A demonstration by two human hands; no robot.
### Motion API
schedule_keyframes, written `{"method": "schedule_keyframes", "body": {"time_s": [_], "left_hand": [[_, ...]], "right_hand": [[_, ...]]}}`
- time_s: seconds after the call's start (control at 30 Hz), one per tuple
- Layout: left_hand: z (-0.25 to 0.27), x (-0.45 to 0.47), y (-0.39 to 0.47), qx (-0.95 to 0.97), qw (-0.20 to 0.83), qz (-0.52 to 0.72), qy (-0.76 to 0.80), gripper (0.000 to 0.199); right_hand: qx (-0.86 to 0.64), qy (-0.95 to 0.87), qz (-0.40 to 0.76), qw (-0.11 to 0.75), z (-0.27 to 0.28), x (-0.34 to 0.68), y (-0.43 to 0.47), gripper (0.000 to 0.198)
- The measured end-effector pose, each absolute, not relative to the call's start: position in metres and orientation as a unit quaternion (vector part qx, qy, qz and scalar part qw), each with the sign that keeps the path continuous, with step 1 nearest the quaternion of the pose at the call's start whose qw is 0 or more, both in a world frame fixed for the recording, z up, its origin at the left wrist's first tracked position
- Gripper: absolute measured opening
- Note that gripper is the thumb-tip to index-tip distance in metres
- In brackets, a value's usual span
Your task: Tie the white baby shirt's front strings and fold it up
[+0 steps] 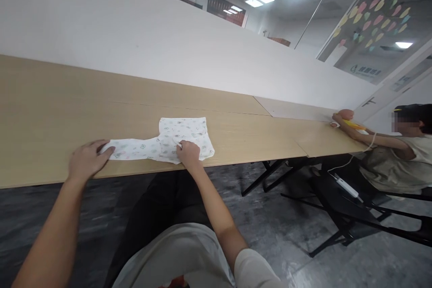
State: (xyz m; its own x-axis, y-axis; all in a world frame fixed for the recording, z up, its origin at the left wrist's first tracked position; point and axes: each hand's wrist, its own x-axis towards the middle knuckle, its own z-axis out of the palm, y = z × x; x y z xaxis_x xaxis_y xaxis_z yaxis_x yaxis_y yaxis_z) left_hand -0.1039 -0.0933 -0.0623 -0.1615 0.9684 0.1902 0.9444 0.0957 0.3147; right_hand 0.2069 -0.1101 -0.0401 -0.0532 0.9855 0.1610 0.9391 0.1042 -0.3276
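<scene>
A small white baby garment (185, 129) with a scattered print lies on the table, a wide part on the right and one narrow leg or sleeve stretched out to the left. At the tip of that narrow part is my left hand (88, 158), its thumb and fingers closed around the end. My right hand (189, 154) pinches a raised fold of fabric near the lower middle of the wide part. The fingertips of that hand are partly hidden by the hand itself.
The light wood table (232, 135) runs along a white wall (135, 40). At its far right sits another person (394, 153), arms on the table by a doll (346, 114). A black folding chair (344, 207) with a white power strip (347, 187) stands nearby.
</scene>
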Motion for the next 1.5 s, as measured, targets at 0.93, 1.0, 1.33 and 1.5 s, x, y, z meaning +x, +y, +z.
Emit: {"method": "schedule_keyframes", "body": {"time_s": [0.93, 1.0, 1.33, 1.5], "left_hand": [[-0.064, -0.105, -0.092, 0.649, 0.025, 0.191, 0.736, 0.069], [-0.065, -0.106, -0.092, 0.651, 0.023, 0.194, 0.733, 0.07], [-0.066, -0.109, -0.09, 0.651, 0.025, 0.194, 0.734, 0.066], [-0.065, -0.107, -0.089, 0.643, 0.031, 0.171, 0.746, 0.072]], "right_hand": [[-0.672, -0.676, -0.023, 0.303, 0.002, 0.24, -0.101, 0.027], [-0.65, -0.718, -0.021, 0.248, -0.009, 0.234, -0.101, 0.025], [-0.574, -0.808, -0.03, 0.128, -0.046, 0.22, -0.107, 0.023], [-0.565, -0.814, -0.035, 0.129, -0.045, 0.215, -0.109, 0.026]]}}
